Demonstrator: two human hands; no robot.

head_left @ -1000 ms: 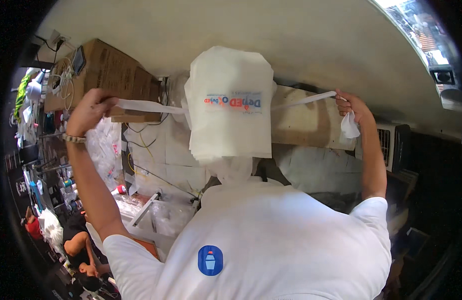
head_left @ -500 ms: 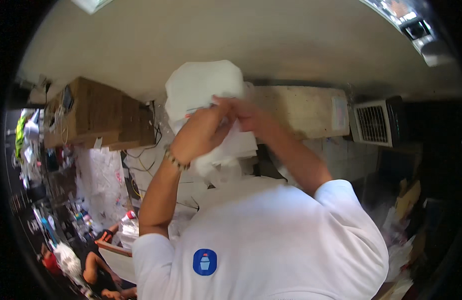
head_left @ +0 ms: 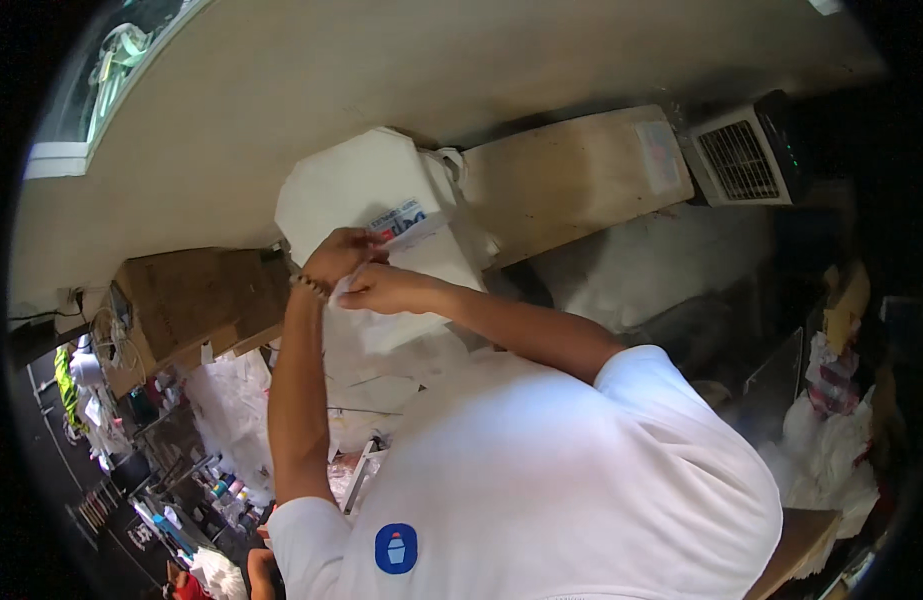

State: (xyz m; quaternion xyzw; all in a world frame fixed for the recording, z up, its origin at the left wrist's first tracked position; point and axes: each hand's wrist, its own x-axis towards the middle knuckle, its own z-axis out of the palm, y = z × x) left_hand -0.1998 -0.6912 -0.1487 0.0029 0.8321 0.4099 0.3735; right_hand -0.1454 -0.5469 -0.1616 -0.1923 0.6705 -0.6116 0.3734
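A thin, translucent plastic bag or sheet (head_left: 416,233) with blue and red print is between my hands, above a white, many-sided block or stack (head_left: 351,185). My left hand (head_left: 339,256), with a beaded bracelet at its wrist, has its fingers closed at the plastic's printed end. Just below and nearer to me, my right hand (head_left: 386,290) pinches a loose, pale fold of the same plastic. The fingertips of both hands are partly hidden.
A long wooden board or bench (head_left: 571,180) runs along the wall right of the white stack, ending by a grilled air cooler (head_left: 741,160). Cardboard boxes (head_left: 191,305) stand at left. Plastic bags (head_left: 831,450) lie at right. Part of another person (head_left: 261,575) shows at lower left.
The view has tilted and shifted. My right hand has come down and left, below my left hand, and printed plastic now shows clearly at my fingers.
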